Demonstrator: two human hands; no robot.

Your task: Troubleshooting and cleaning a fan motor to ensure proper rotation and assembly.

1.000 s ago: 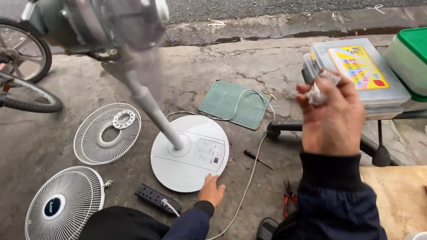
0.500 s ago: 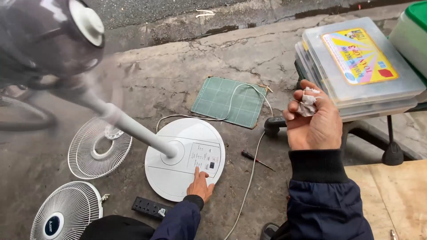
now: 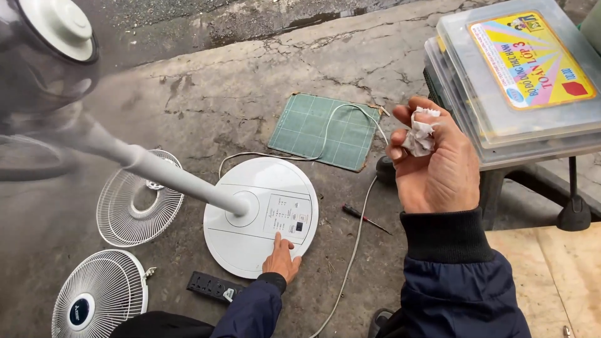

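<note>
Where the head camera looks down at the concrete floor (image 3: 350, 75), the left hand (image 3: 282, 260) rests on the near edge of the round white fan base (image 3: 250, 250), its fingers (image 3: 277, 241) drawn together with the forefinger extended and its tip pressed on the control panel (image 3: 289, 216). That panel lies directly ahead of the fingertip, on the right half of the base. From the hub at the middle of the base the white fan pole (image 3: 169, 178) rises, long axis slanting up and to the left toward the blurred grey motor head (image 3: 44, 56) close to the camera.

The right hand (image 3: 435, 166) is raised well above the floor, palm turned away, fingers curled tight and pinching a crumpled white rag (image 3: 419, 134) between thumb and forefinger (only its upper part shows above the knuckles).

A white power cord (image 3: 354, 250) runs from the base past a green cutting mat (image 3: 325, 128) lying flat beyond it. A small red-handled screwdriver (image 3: 363, 216) lies just right of the base, pointing right and toward the camera. Two wire fan grilles (image 3: 134, 200) and (image 3: 100, 297) lie left of the base, and a black power strip (image 3: 213, 286) sits near the left sleeve. Stacked clear plastic boxes (image 3: 519, 81) stand at the upper right.
</note>
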